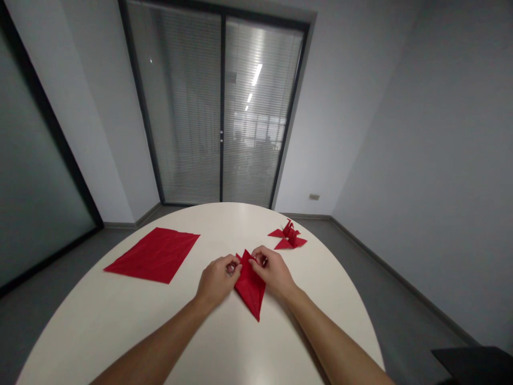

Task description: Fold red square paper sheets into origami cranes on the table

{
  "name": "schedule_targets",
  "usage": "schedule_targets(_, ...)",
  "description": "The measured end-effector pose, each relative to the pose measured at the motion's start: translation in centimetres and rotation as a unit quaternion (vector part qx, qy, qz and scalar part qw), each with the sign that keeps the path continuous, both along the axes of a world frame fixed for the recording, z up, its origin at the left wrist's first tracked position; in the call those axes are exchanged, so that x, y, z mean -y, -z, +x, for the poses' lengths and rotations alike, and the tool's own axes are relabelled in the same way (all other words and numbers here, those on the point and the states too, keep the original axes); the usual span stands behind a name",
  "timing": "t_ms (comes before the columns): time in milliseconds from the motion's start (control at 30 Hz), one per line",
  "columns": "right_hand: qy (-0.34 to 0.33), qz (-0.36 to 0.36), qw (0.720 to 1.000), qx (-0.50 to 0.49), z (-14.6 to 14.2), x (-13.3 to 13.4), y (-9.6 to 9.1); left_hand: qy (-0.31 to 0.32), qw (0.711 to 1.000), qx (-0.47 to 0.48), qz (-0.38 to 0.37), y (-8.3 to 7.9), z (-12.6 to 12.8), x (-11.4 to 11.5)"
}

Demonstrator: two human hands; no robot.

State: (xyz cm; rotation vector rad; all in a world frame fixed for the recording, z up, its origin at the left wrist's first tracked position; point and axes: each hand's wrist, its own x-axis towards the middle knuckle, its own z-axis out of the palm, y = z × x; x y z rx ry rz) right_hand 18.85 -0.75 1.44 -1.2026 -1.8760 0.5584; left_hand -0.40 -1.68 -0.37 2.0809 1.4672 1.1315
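Both hands pinch the upper end of a partly folded red paper [250, 286] lying on the round white surface [120, 315]: the left hand [218, 278] grips its left corner, the right hand [272, 271] its right corner, the lower tip pointing toward the person. A flat red sheet [154, 254] lies well to the left, and a finished red paper crane [289, 237] sits near the far right.

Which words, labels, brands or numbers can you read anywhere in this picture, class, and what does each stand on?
None can be read: the folded red paper pinched by the left hand and right hand, the flat red sheet, the finished red paper figure and the white table carry no print. The wall socket is too small to tell.
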Motion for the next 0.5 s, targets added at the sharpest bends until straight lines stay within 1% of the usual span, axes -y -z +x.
schedule_targets(167, 0.030, 0.016, 0.999, 0.010, -0.12, -0.03, 0.17, 0.007, 1.000, 0.015, -0.008, 0.03, -0.01, 0.02)
schedule_targets(267, 0.034, 0.031, 0.999, 0.005, -0.17, 0.03, 0.01, 0.022, 1.000, 0.021, -0.007, 0.12, 0.03, 0.06)
schedule_targets(367, 0.011, 0.023, 1.000, -0.006, -0.17, 0.16, -0.41, 0.029, 0.999, 0.025, -0.008, 0.19, 0.08, 0.04)
schedule_targets(500, -0.045, -0.044, 0.995, -0.079, 0.50, 0.03, -0.72, 0.013, 0.999, 0.037, -0.015, 0.22, -0.01, -0.18)
